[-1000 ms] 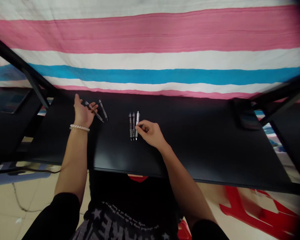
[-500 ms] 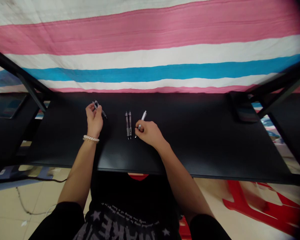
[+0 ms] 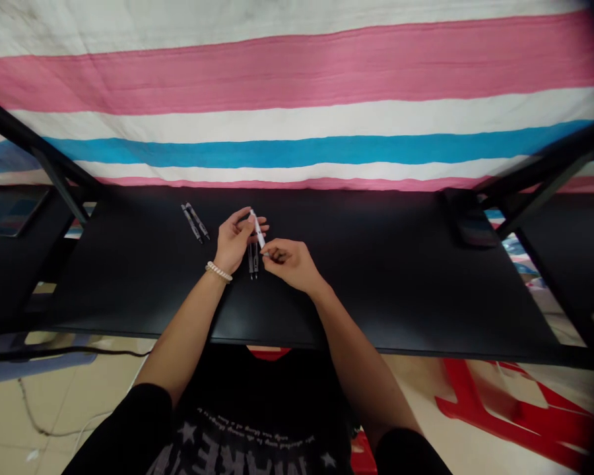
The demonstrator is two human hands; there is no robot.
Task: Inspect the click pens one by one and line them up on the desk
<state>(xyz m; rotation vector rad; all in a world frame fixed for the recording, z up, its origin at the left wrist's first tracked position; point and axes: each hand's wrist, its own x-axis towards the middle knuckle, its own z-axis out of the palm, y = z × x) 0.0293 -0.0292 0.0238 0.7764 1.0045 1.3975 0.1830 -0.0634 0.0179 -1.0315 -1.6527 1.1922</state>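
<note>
Left hand: the left hand [image 3: 235, 241] is half open, fingers curled against the upper part of the white pen [image 3: 258, 229]; whether it grips, I cannot tell. Half a second ago it held dark pens near the bench's far edge.
Right hand: the right hand [image 3: 288, 262] is nearly closed, pinching the pen's lower end between thumb and forefinger.
White pen: now lifted off the bench [image 3: 376, 284] and tilted between both hands, where before it lay under the right hand.
Left dark pens: the pair of dark pens [image 3: 195, 221] now lies loose on the bench, side by side, left of the hands.
Middle dark pens: the other pair of dark pens [image 3: 253, 264] stays side by side, just below the white pen and beside the right hand.
</note>
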